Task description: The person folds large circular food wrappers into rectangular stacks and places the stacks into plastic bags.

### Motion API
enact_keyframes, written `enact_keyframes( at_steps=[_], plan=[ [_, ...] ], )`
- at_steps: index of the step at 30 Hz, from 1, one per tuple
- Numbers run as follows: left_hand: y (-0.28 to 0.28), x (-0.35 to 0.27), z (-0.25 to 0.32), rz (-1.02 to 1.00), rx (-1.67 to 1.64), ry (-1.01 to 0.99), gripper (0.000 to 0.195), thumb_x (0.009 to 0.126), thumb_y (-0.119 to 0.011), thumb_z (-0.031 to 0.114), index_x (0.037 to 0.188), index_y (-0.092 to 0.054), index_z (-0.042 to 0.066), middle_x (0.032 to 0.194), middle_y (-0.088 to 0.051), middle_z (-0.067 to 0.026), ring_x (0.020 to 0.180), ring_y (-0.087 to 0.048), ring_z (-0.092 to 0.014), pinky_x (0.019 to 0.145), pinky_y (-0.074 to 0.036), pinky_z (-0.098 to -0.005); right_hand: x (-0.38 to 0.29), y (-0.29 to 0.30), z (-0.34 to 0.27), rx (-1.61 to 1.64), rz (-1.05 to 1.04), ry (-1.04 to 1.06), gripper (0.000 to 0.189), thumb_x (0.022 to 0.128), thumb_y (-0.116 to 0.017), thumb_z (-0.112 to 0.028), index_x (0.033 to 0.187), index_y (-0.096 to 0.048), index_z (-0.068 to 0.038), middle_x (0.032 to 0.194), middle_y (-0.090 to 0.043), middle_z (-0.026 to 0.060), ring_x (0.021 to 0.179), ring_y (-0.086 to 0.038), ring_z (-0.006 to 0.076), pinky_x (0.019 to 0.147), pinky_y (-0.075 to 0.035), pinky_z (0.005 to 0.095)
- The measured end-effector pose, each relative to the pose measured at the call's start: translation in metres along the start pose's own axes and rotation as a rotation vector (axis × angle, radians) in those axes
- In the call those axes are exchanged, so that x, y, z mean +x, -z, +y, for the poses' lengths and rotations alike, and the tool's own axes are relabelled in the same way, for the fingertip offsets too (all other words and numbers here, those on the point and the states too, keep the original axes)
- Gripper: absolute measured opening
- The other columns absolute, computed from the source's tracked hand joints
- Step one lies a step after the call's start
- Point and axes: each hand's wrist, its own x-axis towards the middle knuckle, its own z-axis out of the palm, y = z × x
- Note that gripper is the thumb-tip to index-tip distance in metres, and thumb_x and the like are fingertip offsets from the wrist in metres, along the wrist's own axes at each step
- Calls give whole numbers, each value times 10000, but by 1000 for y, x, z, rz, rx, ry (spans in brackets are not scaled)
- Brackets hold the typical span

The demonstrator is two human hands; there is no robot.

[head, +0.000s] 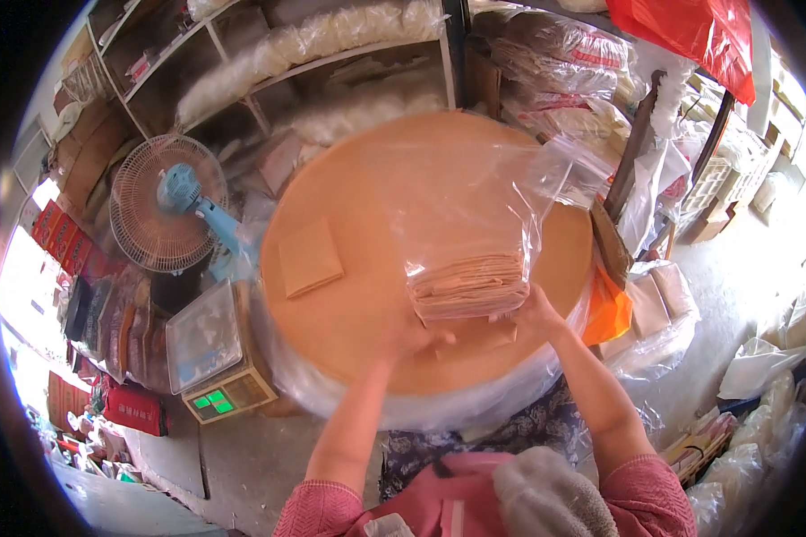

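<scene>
A clear plastic bag [467,194] lies on the round tan tabletop [363,201], its mouth toward the far right. Inside its near end is a stack of folded tan sheets [470,285]. My right hand [536,314] grips the bag's near right corner, fingertips partly hidden. My left hand [416,335] is blurred at the near left corner of the stack; whether it grips the bag is unclear. Just in front of the bag, between my hands, lies a flat tan piece [477,341]. Another folded tan bundle [311,258] rests on the left part of the table.
A digital scale [232,396] with a lit green display stands left of the table, below a blue fan [181,191]. Shelves [349,57] holding wrapped goods rise behind. An orange bag [604,309] and plastic-wrapped packs [651,302] sit at the right edge.
</scene>
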Motion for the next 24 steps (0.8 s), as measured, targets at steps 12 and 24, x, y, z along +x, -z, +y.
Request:
enact_keyframes(
  at_steps=[12, 24],
  plan=[
    [14, -16, -93, 186, 165, 160, 499, 689, -739, -1, 1154, -560, 16, 1090, -635, -84, 1004, -590, -164, 863, -491, -305, 1, 7, 53, -399, 90, 7, 654, 624, -844, -127, 1185, -530, -8, 1072, -634, 67, 1002, -575, 126, 861, -488, 298],
    [-10, -22, -17, 213, 89, -65, 598, 722, -740, 35, 1254, -466, 35, 1237, -529, -78, 1159, -475, -205, 982, -417, -339, -18, -3, -27, -285, 196, 229, 667, 649, -824, -101, 1219, -492, -3, 1078, -610, 67, 987, -567, 141, 891, -468, 305]
  ],
)
